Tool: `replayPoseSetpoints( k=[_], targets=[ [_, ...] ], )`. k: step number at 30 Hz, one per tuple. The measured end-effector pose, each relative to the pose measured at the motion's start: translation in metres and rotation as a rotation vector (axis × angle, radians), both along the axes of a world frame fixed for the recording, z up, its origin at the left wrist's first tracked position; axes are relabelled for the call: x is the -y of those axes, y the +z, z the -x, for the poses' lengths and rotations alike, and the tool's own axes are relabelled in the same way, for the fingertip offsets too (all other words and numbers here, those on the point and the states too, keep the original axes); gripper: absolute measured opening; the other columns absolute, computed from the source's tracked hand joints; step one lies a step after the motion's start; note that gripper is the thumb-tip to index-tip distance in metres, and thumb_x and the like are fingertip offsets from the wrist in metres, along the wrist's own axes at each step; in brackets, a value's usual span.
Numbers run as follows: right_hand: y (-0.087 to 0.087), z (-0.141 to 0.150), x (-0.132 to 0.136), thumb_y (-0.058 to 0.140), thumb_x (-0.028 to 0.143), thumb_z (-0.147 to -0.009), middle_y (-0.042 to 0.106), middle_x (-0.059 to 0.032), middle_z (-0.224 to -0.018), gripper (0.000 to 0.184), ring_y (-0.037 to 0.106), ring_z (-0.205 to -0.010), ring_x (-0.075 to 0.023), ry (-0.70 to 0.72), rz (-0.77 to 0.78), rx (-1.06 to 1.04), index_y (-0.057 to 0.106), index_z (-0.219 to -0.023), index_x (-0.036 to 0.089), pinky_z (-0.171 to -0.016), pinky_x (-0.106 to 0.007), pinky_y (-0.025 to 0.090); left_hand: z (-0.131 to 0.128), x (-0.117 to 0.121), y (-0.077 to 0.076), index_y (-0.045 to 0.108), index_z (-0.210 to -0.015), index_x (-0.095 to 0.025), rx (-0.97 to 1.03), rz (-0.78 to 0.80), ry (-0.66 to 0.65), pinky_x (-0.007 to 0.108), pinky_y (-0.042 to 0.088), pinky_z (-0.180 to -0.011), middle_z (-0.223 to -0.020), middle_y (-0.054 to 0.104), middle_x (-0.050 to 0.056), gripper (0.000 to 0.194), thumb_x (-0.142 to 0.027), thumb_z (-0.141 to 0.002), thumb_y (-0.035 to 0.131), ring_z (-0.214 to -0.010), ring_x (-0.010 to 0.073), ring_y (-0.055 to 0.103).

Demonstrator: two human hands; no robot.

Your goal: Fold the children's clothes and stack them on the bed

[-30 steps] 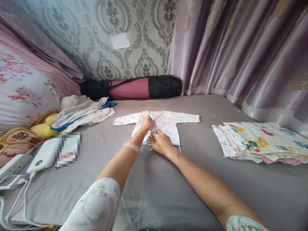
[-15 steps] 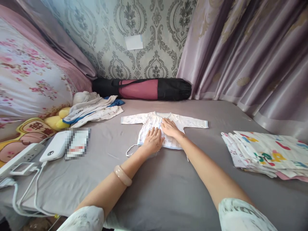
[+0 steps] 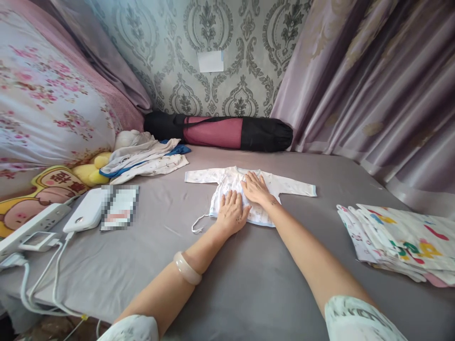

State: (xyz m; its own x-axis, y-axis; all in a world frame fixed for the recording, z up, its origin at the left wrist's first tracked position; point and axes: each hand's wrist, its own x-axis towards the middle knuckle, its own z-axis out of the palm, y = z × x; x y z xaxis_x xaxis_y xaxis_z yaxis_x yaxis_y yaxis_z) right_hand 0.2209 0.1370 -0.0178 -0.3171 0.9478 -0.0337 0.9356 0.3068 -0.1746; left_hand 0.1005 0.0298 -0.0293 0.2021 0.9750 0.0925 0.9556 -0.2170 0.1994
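Observation:
A small white baby shirt with pale blue trim lies spread on the grey sheet, its sleeves stretched out to both sides. My left hand rests flat on the lower front of the shirt, fingers extended. Higher up, toward the neckline, my right hand also lies flat on the fabric with its fingers out. Neither hand grips the cloth. A thin white tie string trails from the shirt's lower left corner. The fabric beneath my palms is hidden.
On the right sits a stack of folded patterned cloths. Rumpled baby clothes lie at the back left. Nearer are a white power bank, a power strip and cables. A black and maroon rolled bag lies along the wall.
The whole view has shifted, so the scene sits slightly further right and is tilted a little. Both hands stay flat on the shirt in nearly the same places.

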Motion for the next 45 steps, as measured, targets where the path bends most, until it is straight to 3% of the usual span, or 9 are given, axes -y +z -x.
replayPoseSetpoints(
  k=[2, 6, 14, 20, 23, 27, 34, 41, 45],
  targets=[
    [0.004, 0.006, -0.006, 0.014, 0.04, -0.1, 0.017, -0.0113, -0.161, 0.063, 0.009, -0.149, -0.0225, 0.051, -0.036, 0.018, 0.025, -0.153, 0.008, -0.12, -0.044, 0.004, 0.001, 0.002, 0.0, 0.034, -0.147, -0.004, -0.019, -0.039, 0.079, 0.055, 0.012, -0.118, -0.157, 0.026, 0.021, 0.076, -0.058, -0.096, 0.025, -0.148, 0.035, 0.014],
    [0.003, 0.015, -0.015, 0.015, 0.039, -0.099, 0.014, -0.0104, -0.162, 0.064, 0.009, -0.149, -0.021, 0.15, -0.016, 0.057, 0.021, -0.154, 0.007, -0.12, -0.042, 0.004, 0.003, 0.003, -0.002, 0.03, -0.149, -0.001, -0.028, 0.052, 0.137, 0.058, 0.015, -0.117, -0.156, 0.024, 0.025, 0.087, -0.066, -0.092, 0.024, -0.147, 0.039, 0.015],
    [-0.004, 0.017, -0.02, 0.018, 0.04, -0.099, 0.019, -0.0122, -0.161, 0.064, 0.014, -0.148, -0.0232, 0.176, 0.042, 0.044, 0.027, -0.152, 0.005, -0.12, -0.04, 0.012, 0.002, 0.001, -0.001, 0.03, -0.149, -0.001, -0.014, 0.075, 0.149, 0.058, 0.014, -0.116, -0.156, 0.024, 0.025, 0.081, -0.061, -0.094, 0.025, -0.146, 0.0397, 0.016],
    [0.006, 0.028, -0.027, 0.018, 0.037, -0.101, 0.04, -0.0147, -0.151, 0.055, 0.029, -0.143, -0.0234, 0.159, -0.043, 0.021, 0.045, -0.142, 0.011, -0.119, -0.049, 0.006, 0.005, 0.0, 0.008, 0.039, -0.145, -0.002, 0.017, 0.004, 0.188, 0.053, 0.02, -0.117, -0.152, 0.035, 0.022, 0.075, -0.057, -0.094, 0.029, -0.144, 0.0361, 0.025],
    [0.006, 0.038, -0.036, 0.019, 0.039, -0.101, 0.031, -0.0145, -0.156, 0.059, 0.02, -0.146, -0.0234, 0.156, -0.056, 0.033, 0.036, -0.147, 0.006, -0.119, -0.046, 0.004, 0.007, -0.001, 0.006, 0.034, -0.148, -0.003, 0.013, -0.047, 0.196, 0.056, 0.014, -0.118, -0.156, 0.028, 0.022, 0.083, -0.064, -0.093, 0.027, -0.147, 0.0361, 0.015],
    [-0.003, 0.047, -0.046, 0.015, 0.046, -0.1, 0.015, -0.013, -0.161, 0.068, 0.011, -0.149, -0.0229, 0.142, 0.019, 0.044, 0.022, -0.153, 0.003, -0.12, -0.042, 0.007, 0.008, -0.002, 0.0, 0.031, -0.149, -0.002, 0.004, 0.054, 0.201, 0.057, 0.013, -0.117, -0.156, 0.024, 0.025, 0.088, -0.068, -0.091, 0.024, -0.147, 0.0385, 0.015],
    [-0.016, 0.049, -0.048, 0.018, 0.047, -0.099, 0.016, -0.012, -0.161, 0.068, 0.012, -0.148, -0.0227, 0.118, 0.014, -0.043, 0.024, -0.153, 0.005, -0.12, -0.042, 0.008, 0.006, -0.003, 0.004, 0.032, -0.148, -0.001, 0.002, 0.089, 0.211, 0.056, 0.016, -0.116, -0.156, 0.024, 0.025, 0.082, -0.061, -0.092, 0.033, -0.146, 0.0395, 0.016],
    [0.0, 0.018, -0.048, 0.012, 0.039, -0.099, 0.022, -0.0105, -0.16, 0.064, 0.018, -0.147, -0.0165, -0.011, 0.027, -0.468, 0.024, -0.153, 0.008, -0.119, -0.032, 0.016, 0.013, -0.005, 0.009, 0.05, -0.136, -0.011, 0.083, -0.061, 0.26, 0.05, 0.027, -0.114, -0.147, 0.046, 0.017, 0.057, -0.048, -0.096, 0.034, -0.141, 0.0305, 0.034],
    [0.004, -0.013, -0.009, 0.02, 0.04, -0.098, 0.02, -0.0081, -0.161, 0.062, 0.015, -0.148, -0.0214, -0.022, 0.003, -0.344, 0.023, -0.154, 0.015, -0.12, -0.042, 0.012, 0.014, -0.007, 0.01, 0.046, -0.141, -0.014, 0.109, -0.155, 0.219, 0.048, 0.022, -0.117, -0.149, 0.045, 0.012, 0.051, -0.037, -0.099, 0.027, -0.144, 0.0254, 0.03]
  ],
)
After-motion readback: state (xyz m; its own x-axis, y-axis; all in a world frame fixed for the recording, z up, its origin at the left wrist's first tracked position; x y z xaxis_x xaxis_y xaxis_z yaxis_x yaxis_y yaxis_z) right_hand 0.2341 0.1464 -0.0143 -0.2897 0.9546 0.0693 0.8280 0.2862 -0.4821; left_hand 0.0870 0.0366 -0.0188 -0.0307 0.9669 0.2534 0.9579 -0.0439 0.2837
